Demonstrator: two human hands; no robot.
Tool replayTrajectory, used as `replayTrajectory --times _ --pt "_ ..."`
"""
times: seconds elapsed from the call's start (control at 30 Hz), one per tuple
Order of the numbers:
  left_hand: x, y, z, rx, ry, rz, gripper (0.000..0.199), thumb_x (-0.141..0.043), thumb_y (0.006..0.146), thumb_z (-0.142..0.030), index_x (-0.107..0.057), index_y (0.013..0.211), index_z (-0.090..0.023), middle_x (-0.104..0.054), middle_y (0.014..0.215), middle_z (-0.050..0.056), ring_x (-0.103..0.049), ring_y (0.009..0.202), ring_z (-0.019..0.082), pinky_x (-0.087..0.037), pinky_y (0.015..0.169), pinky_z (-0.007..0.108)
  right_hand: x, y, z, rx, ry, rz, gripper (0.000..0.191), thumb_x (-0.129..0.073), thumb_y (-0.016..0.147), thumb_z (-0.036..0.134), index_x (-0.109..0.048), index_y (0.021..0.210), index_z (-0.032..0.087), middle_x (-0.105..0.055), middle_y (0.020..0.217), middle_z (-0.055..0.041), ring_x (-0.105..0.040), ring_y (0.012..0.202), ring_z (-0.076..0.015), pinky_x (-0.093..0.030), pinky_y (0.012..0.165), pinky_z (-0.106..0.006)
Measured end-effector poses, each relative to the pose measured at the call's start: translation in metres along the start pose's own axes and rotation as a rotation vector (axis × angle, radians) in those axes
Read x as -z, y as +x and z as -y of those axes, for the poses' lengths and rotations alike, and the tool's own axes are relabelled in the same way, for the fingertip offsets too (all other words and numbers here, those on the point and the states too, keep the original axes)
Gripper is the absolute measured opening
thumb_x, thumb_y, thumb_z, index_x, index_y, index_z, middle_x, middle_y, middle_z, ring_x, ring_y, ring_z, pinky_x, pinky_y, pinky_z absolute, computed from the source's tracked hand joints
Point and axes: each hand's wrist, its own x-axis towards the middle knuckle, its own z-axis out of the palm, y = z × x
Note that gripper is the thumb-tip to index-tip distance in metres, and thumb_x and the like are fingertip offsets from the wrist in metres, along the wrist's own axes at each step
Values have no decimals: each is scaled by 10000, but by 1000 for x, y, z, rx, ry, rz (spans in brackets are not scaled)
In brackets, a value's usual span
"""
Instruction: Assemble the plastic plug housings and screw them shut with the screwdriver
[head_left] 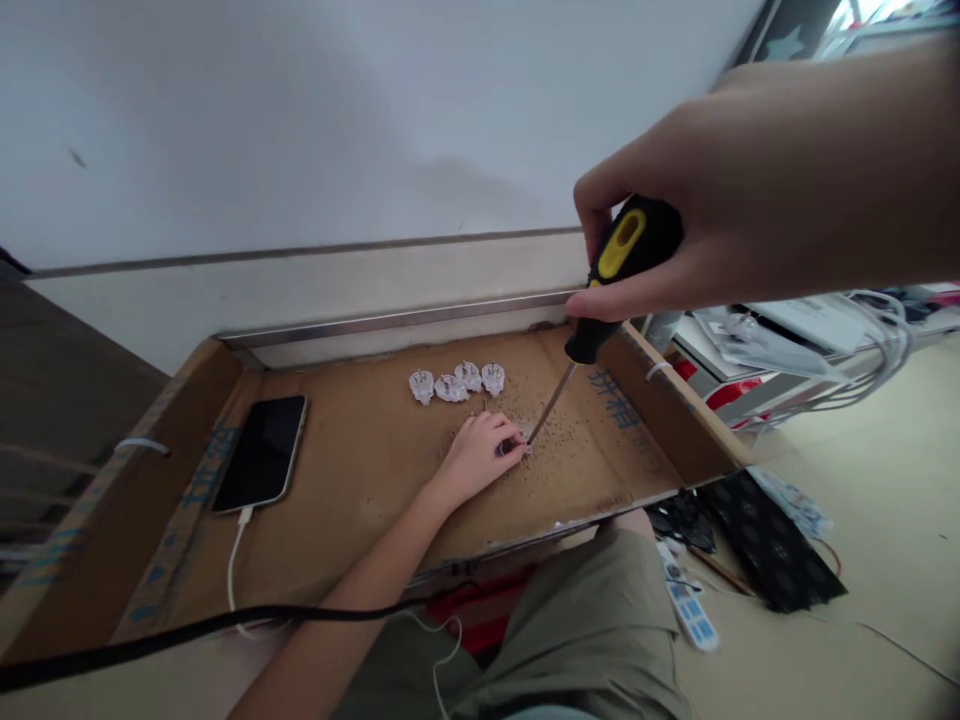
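Note:
My right hand [694, 180] is wrapped round the black and yellow handle of a screwdriver [624, 250]. Its metal shaft slants down to the left, and the tip meets a small whitish piece [527, 440] on the cardboard. That piece is pinched by the fingers of my left hand [484, 450], which cover most of it, so its kind is hard to make out. Just beyond my left hand stand several white plug pieces [451, 387] with metal prongs pointing up. Small dark specks dot the cardboard around the screwdriver tip.
A cardboard tray [360, 470] with raised sides forms the work surface. On its left lies a phone [262, 452] with a white cable. A black cable [187, 630] crosses the front left. To the right are a power strip [686, 595] on the floor and bundled white cables [874, 345].

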Motion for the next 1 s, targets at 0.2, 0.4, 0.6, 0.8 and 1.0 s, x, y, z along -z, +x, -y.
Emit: replayTrajectory --times 0.2,0.4,0.6,0.8,1.0 --pt "2 1 1 -24 -22 10 109 -562 847 -309 -614 815 -218 -635 964 0 -530 917 178 -383 846 318 -2 2 15 -59 -301 33 540 -549 539 780 -662 755 298 -522 524 15 -332 362 -80 -243 407 -219" --pt "0 0 1 -21 2 -4 135 -559 853 -336 -612 814 -217 -627 968 3 -525 903 183 -387 840 326 0 1 19 -59 -229 54 550 -558 567 775 -654 797 285 -496 514 15 -344 393 -77 -255 464 -232" --pt "-2 -1 -2 -5 29 -17 159 -542 859 -340 -618 798 -214 -616 936 18 -525 889 186 -397 828 330 -4 -8 -6 -21 -253 81 866 -422 309 968 -638 887 362 -516 519 60 -360 340 -66 -230 370 -228" --pt "-2 0 0 -31 13 -20 125 -550 855 -318 -611 814 -217 -625 968 10 -529 901 180 -400 844 323 -10 -9 -11 -138 -294 103 929 -338 263 999 -661 839 345 -546 526 47 -376 353 -71 -247 394 -235" --pt "-2 0 1 -38 6 -12 116 -556 854 -311 -604 813 -213 -628 977 2 -530 904 176 -400 850 317 -12 2 -16 -200 -257 155 935 -391 222 976 -674 813 309 -531 504 43 -401 384 -78 -273 441 -250"
